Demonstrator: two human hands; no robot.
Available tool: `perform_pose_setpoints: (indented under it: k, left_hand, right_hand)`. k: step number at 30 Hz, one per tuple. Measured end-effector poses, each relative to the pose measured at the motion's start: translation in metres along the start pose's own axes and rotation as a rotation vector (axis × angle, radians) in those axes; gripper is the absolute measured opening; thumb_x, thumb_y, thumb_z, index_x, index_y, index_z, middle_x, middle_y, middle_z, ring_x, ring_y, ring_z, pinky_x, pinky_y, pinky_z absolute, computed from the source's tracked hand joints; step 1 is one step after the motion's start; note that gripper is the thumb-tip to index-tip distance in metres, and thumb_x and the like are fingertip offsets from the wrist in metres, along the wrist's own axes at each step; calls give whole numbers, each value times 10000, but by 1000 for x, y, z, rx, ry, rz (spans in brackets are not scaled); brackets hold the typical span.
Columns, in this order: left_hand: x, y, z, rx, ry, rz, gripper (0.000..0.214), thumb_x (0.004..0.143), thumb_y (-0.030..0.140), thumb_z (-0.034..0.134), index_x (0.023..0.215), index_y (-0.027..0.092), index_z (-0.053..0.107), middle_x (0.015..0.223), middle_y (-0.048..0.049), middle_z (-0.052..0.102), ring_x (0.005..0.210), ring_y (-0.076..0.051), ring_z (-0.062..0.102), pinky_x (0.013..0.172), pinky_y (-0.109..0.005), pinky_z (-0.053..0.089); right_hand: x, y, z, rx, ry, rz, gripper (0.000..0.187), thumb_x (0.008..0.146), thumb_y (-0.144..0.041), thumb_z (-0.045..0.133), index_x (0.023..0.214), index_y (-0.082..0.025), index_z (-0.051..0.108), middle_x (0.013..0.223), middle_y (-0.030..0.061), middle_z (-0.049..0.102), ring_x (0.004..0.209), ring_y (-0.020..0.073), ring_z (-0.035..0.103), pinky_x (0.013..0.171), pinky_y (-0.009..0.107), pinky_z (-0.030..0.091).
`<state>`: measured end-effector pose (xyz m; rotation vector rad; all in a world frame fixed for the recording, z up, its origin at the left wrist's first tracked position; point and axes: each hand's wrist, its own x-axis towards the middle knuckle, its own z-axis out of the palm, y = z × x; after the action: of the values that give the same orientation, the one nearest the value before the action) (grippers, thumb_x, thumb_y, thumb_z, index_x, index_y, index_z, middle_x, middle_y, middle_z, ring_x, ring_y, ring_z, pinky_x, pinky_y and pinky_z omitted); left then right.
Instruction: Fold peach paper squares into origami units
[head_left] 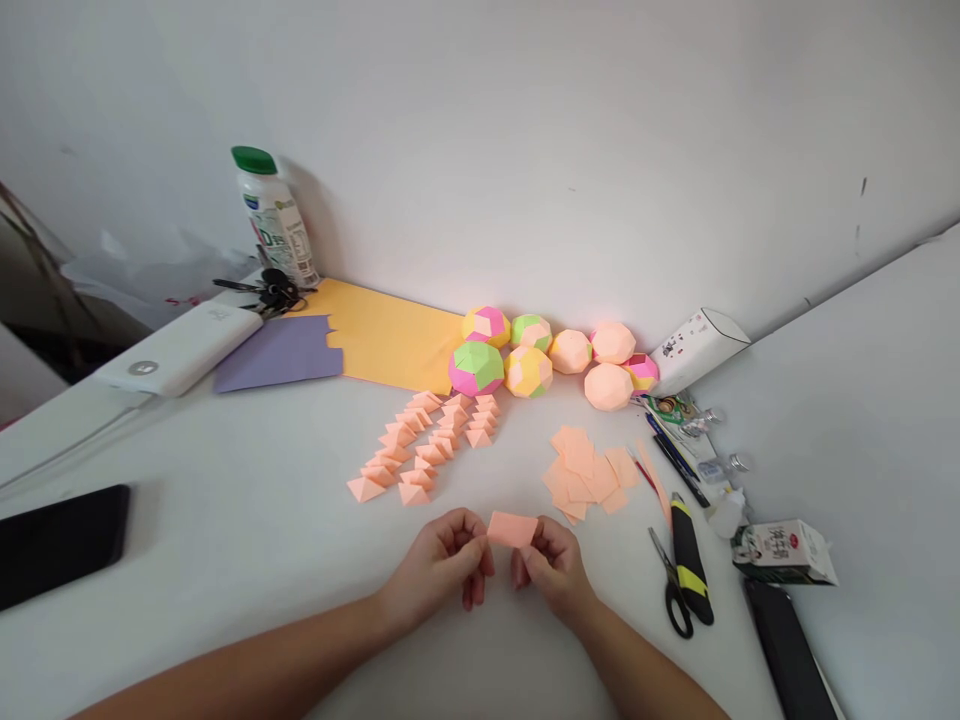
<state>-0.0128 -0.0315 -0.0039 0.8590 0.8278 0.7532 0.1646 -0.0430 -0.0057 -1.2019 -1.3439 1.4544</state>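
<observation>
My left hand [442,562] and my right hand [553,568] both pinch a small peach paper piece [513,529], held just above the white table near its front middle. Fingers of each hand are curled onto the paper's edges. Beyond my hands lie rows of folded peach paper units [420,445] to the left and a loose pile of flat peach squares [589,473] to the right. Several paper balls [544,358], some multicoloured and some peach, sit against the wall.
Scissors [673,592] and a black-yellow utility knife [690,560] lie right of my hands, with pens [675,455] and a small carton [784,552]. Orange paper [390,340], purple paper [281,355], a power bank [184,348], keys, a bottle [274,215] and a black phone [56,545] are on the left.
</observation>
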Motion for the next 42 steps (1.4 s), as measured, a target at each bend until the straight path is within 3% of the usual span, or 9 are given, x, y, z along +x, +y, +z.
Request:
perform_pose_setpoints:
  k: [4, 9, 13, 33, 42]
  left_hand:
    - [0, 3, 0, -62, 32, 7, 253, 831, 396, 512, 739, 194, 391, 630, 22, 610, 432, -106, 560, 410, -226, 432]
    - [-1, 5, 1, -7, -41, 14, 291, 799, 436, 576, 870, 185, 448, 740, 3, 629, 473, -101, 561, 437, -237, 454]
    - [-1, 6, 2, 72, -73, 2, 311, 801, 462, 566, 785, 158, 497, 686, 10, 606, 459, -84, 543, 448, -225, 448]
    - [1, 6, 0, -46, -7, -35, 284, 799, 412, 551, 693, 183, 421, 647, 8, 624, 421, -96, 546, 408, -221, 427]
    - [2, 1, -2, -20, -47, -16, 315, 834, 471, 515, 741, 179, 442, 682, 14, 618, 426, -87, 544, 414, -216, 425]
  right_hand:
    - [0, 2, 0, -28, 38, 2, 116, 767, -263, 541, 711, -178, 486, 459, -42, 521, 412, 98, 468, 449, 230, 382]
    - [-1, 4, 2, -45, 53, 42, 130, 767, -261, 553, 693, -181, 483, 462, -36, 539, 409, 95, 475, 451, 232, 399]
    - [-1, 4, 3, -57, 41, 36, 92, 762, -233, 554, 711, -174, 505, 481, -33, 553, 417, 92, 483, 449, 227, 398]
    - [-1, 0, 1, -2, 15, 7, 126, 770, -237, 533, 683, -189, 455, 473, -38, 531, 431, 102, 475, 468, 238, 391]
    - [-2, 5, -2, 39, -14, -39, 225, 834, -391, 538, 888, -176, 500, 585, -15, 563, 497, 120, 525, 480, 240, 400]
